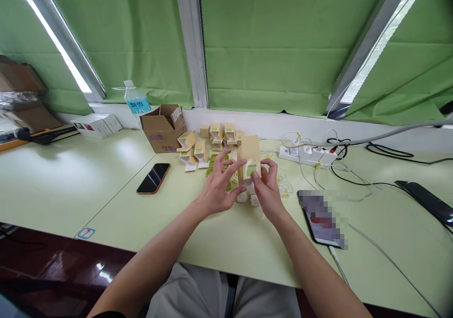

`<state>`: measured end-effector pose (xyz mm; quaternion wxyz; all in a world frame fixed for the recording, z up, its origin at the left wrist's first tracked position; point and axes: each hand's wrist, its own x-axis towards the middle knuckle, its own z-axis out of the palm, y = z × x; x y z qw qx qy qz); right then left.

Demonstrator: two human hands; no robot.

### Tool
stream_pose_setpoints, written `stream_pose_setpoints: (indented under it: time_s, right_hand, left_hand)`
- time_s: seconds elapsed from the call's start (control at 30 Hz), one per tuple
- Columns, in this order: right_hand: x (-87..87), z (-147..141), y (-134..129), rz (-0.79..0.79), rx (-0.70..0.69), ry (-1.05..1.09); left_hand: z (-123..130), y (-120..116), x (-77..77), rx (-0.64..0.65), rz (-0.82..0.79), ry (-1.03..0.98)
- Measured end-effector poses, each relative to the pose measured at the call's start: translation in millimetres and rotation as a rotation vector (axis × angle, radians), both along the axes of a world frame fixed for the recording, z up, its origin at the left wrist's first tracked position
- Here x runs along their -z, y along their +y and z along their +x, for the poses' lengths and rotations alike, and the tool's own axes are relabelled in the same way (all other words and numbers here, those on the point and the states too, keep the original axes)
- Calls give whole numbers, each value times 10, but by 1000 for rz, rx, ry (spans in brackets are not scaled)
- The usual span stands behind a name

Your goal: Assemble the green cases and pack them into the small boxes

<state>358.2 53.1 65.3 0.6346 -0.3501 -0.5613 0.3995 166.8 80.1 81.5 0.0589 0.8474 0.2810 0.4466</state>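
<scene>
A small open cardboard box (250, 149) with its flap raised is held up over the table, a green and white piece (251, 169) showing at its front. My right hand (269, 190) grips the box from the right, thumb at the green piece. My left hand (220, 188) is at the box's left side with its fingers spread apart; whether a fingertip touches the box I cannot tell. Behind my left hand lie several green pieces (213, 158), partly hidden. Small white pieces (254, 200) sit on the table just below the held box.
Several small open boxes (201, 153) stand behind my left hand, near a larger carton (163, 131). A phone (153, 178) lies left, another phone (323, 221) right. A power strip (307, 155) with cables is at the back right. A bottle (136, 99) stands behind the carton.
</scene>
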Motion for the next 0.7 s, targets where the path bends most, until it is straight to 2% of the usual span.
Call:
stream_pose_setpoints:
  time_s: [0.2,0.33,0.43,0.6,0.7]
  right_hand:
    - [-35,-36,-54,77,-10,-110]
    - [-85,56,-65,161,-128,-228]
    - [-97,97,-66,158,-175,-213]
    - [-27,60,-45,150,-122,-165]
    - [13,27,-29,128,-31,-168]
  left_hand:
    - [3,81,56,87,-70,-64]
    - [-14,161,75,84,-50,-151]
    - [-8,197,96,113,-53,-189]
    - [45,204,161,146,-79,-274]
    - [83,180,198,125,-88,-280]
